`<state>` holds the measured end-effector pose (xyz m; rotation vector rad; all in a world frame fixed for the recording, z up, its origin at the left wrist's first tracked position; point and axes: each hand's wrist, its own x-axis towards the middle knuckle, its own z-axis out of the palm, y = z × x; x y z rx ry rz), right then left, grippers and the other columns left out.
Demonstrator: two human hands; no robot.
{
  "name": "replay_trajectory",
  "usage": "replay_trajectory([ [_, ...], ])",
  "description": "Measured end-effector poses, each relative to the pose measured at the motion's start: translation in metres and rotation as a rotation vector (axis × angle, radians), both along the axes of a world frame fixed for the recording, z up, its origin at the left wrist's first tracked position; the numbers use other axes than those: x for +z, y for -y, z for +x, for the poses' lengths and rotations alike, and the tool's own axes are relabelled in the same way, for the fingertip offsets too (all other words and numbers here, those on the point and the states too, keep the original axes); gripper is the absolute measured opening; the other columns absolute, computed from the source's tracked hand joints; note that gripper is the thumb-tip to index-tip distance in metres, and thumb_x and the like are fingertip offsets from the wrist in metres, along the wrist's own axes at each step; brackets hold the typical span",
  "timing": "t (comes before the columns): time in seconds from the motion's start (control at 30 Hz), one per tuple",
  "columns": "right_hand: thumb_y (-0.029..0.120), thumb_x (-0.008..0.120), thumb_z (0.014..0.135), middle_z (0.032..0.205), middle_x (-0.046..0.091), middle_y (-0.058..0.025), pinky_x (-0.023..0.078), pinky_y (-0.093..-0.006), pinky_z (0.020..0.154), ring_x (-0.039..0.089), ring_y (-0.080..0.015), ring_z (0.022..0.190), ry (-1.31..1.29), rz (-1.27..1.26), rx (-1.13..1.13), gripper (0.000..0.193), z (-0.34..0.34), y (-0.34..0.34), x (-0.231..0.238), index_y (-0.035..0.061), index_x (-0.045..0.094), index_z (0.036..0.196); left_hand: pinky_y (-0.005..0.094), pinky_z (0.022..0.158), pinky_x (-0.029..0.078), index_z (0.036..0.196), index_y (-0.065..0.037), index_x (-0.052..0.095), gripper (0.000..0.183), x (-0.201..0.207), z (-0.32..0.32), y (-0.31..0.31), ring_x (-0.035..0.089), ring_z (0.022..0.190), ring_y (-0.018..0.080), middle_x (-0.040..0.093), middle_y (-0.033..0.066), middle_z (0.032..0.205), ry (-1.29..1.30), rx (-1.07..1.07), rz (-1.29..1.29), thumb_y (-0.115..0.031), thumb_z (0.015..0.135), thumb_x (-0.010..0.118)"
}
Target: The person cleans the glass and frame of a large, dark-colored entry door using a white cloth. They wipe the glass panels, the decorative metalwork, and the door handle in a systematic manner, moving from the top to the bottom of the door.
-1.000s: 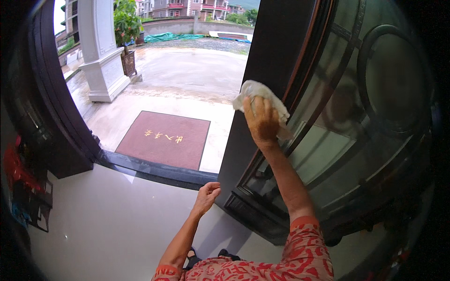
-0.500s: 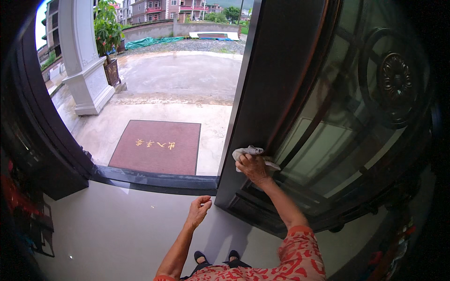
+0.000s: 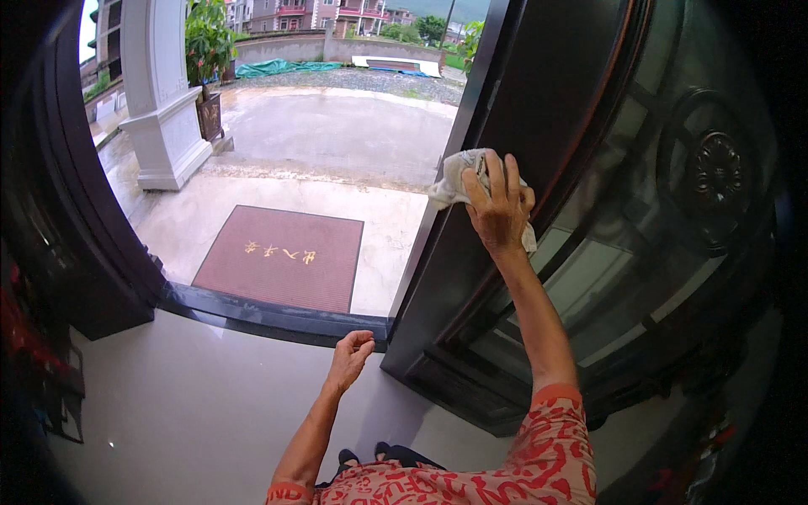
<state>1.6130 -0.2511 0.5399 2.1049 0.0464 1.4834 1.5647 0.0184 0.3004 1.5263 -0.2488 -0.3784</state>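
- Rising along the dark wooden door (image 3: pixel 545 97), the right hand (image 3: pixel 501 210) holds a crumpled off-white cloth (image 3: pixel 455 178) under partly spread fingers.
- Wiping apparently shifts higher.
- The left hand (image 3: pixel 348 362) hangs, fingers loosely curled.

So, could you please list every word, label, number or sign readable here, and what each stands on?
Doormat: a row of gold characters, wording not copied here.
Shirt: red letter-like print, broken by folds, not clearly readable.
Cloth under the right hand: faint greyish marks, too blurred to read.
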Motion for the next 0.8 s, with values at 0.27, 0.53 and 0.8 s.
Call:
replay_trajectory([
  [0.27,0.024,0.067,0.076,0.127,0.045,0.0026,0.031,-0.0431,0.09,0.042,-0.0197,0.12,-0.022,-0.155,0.065,0.039,0.016,0.001,-0.027,0.0267,0.048,0.11,0.0248,0.062,0.046,0.111,-0.006,0.058,0.03,-0.022,0.018,0.022,0.056,0.078,0.0083,0.061,-0.0008,0.088,-0.027,0.045,-0.031,-0.024,0.087,0.06],
  [0.53,0.023,0.061,0.079,0.128,0.046,0.0016,0.035,-0.0455,0.094,0.043,-0.0195,0.118,-0.325,-0.25,0.254,0.025,0.019,0.021,-0.09,0.0234,0.055,0.103,0.0263,0.063,0.047,0.11,-0.007,0.059,0.029,-0.013,0.019,0.062,0.058,0.079,0.0094,0.062,0.0004,0.09,-0.038,0.055,-0.048,-0.025,0.087,0.06],
  [0.8,0.026,0.058,0.074,0.094,0.055,-0.003,0.037,-0.0409,0.081,0.049,-0.0197,0.096,-0.438,-0.425,0.238,0.006,0.006,0.046,-0.187,0.0229,0.06,0.079,0.0259,0.062,0.047,0.109,-0.008,0.059,0.026,0.004,0.013,0.062,0.058,0.08,0.0092,0.063,0.0,0.094,-0.106,0.065,0.008,-0.022,0.087,0.059],
])
